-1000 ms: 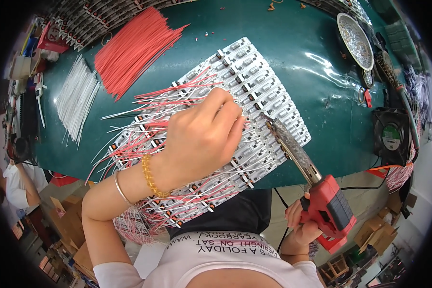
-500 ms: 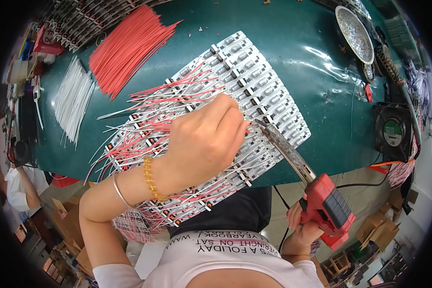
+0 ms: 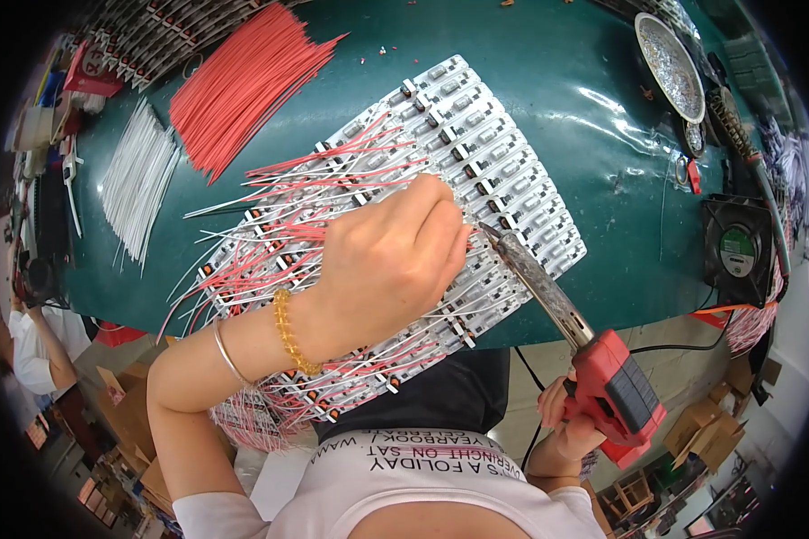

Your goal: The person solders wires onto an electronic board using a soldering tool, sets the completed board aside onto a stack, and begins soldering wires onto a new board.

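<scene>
A panel of small white circuit modules (image 3: 512, 166) lies tilted across the near side of the table, with many thin red and white wires (image 3: 270, 235) fanning off its left part. My left hand (image 3: 391, 238) rests over the middle of the panel, fingers pinched together on a thin wire that is mostly hidden beneath them. In my right hand (image 3: 573, 431) is a red-handled soldering gun (image 3: 616, 395), held below the table edge. Its dark, stained barrel slants up to the left, and the tip sits just beside my left fingertips, over the modules.
Loose red wires (image 3: 243, 90) and a bundle of white wires (image 3: 141, 184) lie at the far left. Toward the right are a metal dish of shiny bits (image 3: 670, 67), a small black fan (image 3: 737, 250) and a coiled iron holder (image 3: 728, 121). Another person (image 3: 45, 346) is at the left edge.
Both hands keep nearly the same pose, with the soldering tip still close to my left fingertips. The panel and left hand appear slightly farther right in the view.
</scene>
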Demonstrator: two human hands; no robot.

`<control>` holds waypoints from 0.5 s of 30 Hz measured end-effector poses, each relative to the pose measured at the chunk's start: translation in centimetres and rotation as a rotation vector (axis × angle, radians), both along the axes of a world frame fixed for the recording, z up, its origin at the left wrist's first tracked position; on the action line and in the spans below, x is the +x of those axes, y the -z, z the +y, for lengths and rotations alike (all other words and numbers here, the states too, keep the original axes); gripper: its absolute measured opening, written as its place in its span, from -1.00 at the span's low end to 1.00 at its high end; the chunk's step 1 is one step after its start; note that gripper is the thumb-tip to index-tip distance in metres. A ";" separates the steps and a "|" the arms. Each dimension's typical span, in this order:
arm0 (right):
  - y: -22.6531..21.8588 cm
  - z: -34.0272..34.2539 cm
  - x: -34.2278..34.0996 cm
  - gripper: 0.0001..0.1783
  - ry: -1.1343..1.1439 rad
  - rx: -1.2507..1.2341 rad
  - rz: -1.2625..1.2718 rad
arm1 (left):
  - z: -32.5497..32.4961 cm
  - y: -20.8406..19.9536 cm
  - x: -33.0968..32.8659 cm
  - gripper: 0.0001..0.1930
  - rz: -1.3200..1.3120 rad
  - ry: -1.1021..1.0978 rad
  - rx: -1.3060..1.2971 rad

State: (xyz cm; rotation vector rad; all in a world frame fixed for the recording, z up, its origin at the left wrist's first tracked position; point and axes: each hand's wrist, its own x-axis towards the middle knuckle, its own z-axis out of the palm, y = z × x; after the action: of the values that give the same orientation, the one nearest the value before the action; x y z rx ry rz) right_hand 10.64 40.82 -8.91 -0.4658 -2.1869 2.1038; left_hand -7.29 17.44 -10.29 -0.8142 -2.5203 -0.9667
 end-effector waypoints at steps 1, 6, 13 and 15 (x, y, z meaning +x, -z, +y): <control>-0.8 -0.6 -0.6 -0.19 -0.001 -0.110 -0.030 | 0.0 0.1 0.0 -0.82 0.000 0.003 0.004; -1.6 -1.4 -1.6 -0.28 -0.030 -0.068 -0.030 | 0.0 0.0 0.0 -0.82 0.007 -0.004 0.016; -1.4 -0.9 -1.3 -0.02 -0.101 0.041 0.039 | -0.3 -0.7 0.3 -0.85 -0.027 0.038 0.036; -1.3 -0.9 -1.1 -0.01 -0.085 0.052 0.052 | -0.4 -1.3 0.4 -0.86 -0.090 0.059 0.075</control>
State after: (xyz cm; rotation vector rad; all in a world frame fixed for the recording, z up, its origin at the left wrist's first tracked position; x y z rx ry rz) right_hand 9.51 39.95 -7.62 -0.3164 -2.2640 2.0689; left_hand -6.84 17.03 -8.99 -0.8447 -2.5311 -1.1340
